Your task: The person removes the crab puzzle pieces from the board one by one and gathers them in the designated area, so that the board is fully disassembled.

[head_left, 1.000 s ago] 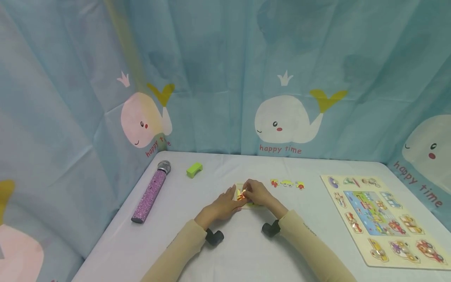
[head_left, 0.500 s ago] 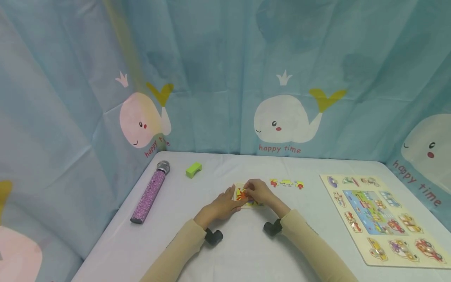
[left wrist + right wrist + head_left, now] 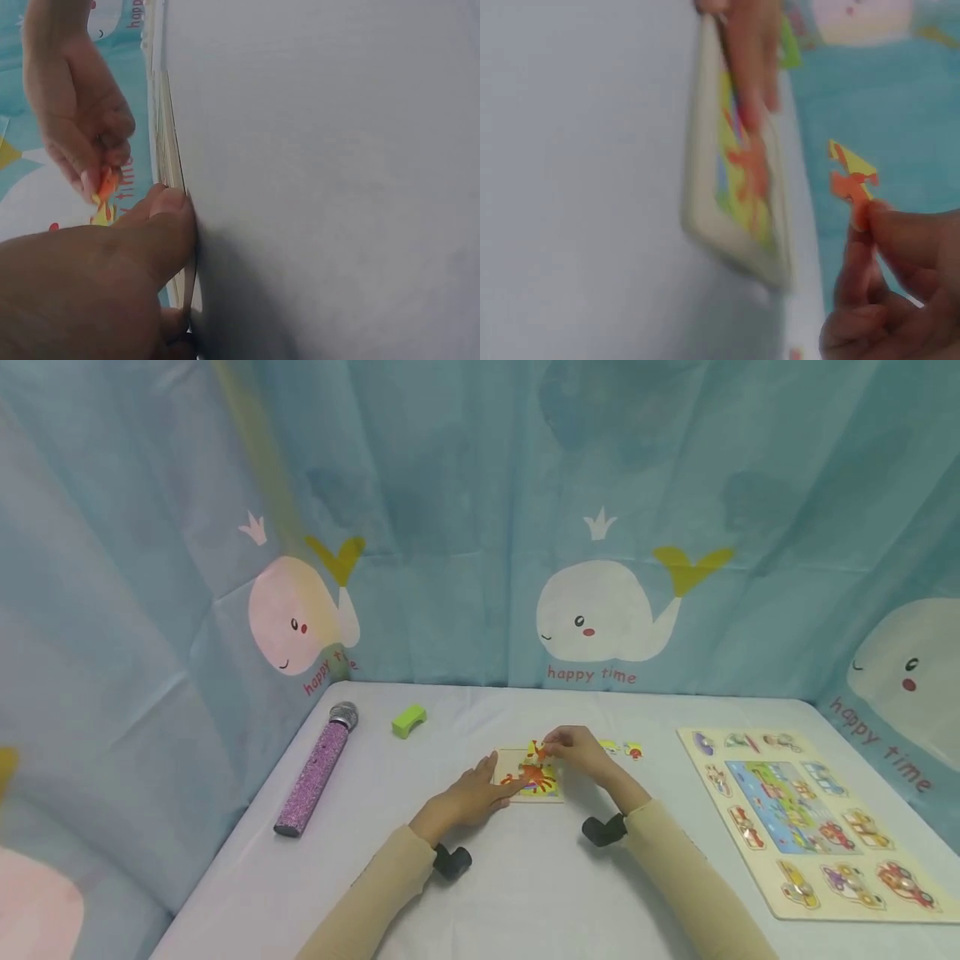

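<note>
A white cloth covers the counter [image 3: 517, 893], which has round corners at the back. Around it hangs a blue-green curtain [image 3: 442, 485] with soft folds. White whales [image 3: 598, 610] with yellow tails are printed on it, with red words that say "happy time."

The right hand [image 3: 588, 756] pinches a little yellow and orange puzzle piece [image 3: 536, 749] between its thumb and fingers. The piece is up in the air, by the far right part of a small wooden board [image 3: 512, 759]. The left hand [image 3: 474, 793] rests on the left side of that board. Its fingers are stretched out along the edge, and its thumb lies over the orange and yellow picture inside.

Past the right hand, loose puzzle pieces [image 3: 633, 750] lie on the cloth. A big puzzle board [image 3: 765, 868] with cars on it sits on the right side. On the left side lies a sparkly pink microphone [image 3: 317, 770] with a silver top, and near it is a green block [image 3: 408, 721].
</note>
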A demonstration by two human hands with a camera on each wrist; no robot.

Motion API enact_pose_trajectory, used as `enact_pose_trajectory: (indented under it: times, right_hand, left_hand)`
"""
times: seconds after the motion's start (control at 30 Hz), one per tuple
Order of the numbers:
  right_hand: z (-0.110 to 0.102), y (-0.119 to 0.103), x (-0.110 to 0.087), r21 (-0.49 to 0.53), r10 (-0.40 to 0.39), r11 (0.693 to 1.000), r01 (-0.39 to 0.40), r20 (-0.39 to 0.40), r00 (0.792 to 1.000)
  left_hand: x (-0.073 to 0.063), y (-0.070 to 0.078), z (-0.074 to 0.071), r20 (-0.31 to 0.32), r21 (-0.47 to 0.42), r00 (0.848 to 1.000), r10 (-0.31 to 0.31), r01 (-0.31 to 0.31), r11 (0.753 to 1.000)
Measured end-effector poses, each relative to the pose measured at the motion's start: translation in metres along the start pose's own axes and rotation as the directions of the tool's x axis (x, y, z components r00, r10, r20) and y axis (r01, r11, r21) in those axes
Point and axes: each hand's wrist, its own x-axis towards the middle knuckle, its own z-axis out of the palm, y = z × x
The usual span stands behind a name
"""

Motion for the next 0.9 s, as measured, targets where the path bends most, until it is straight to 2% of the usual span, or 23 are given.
enact_pose_trajectory:
  times: [0.2, 0.37, 0.43, 0.63, 0.9]
  right_hand:
    - [-0.031, 0.015, -0.011, -0.022, 0.081, 0.996, -0.081, -0.018, 0.997]
    - [-0.044, 0.027, -0.020, -0.077, 0.165, 0.983, -0.166, -0.016, 0.986]
    - [-0.045, 0.030, -0.022, -0.089, 0.195, 0.977, -0.196, -0.018, 0.981]
    - [-0.042, 0.038, -0.022, -0.091, 0.202, 0.975, -0.203, -0.027, 0.979]
    - [-0.036, 0.040, -0.019, -0.180, 0.186, 0.962, -0.204, -0.113, 0.976]
  left_hand:
    - [-0.002, 0.000, -0.003, -0.015, 0.028, 1.000, 0.019, -0.019, 0.999]
    - [-0.004, 0.000, -0.004, -0.018, 0.036, 0.999, 0.028, -0.027, 0.999]
    - [-0.005, 0.000, -0.004, -0.012, 0.028, 1.000, 0.022, -0.021, 0.999]
    - [-0.007, 0.002, -0.006, -0.009, 0.015, 1.000, 0.019, -0.019, 1.000]
    - [-0.005, 0.001, -0.005, -0.024, 0.020, 0.999, 0.031, -0.031, 0.999]
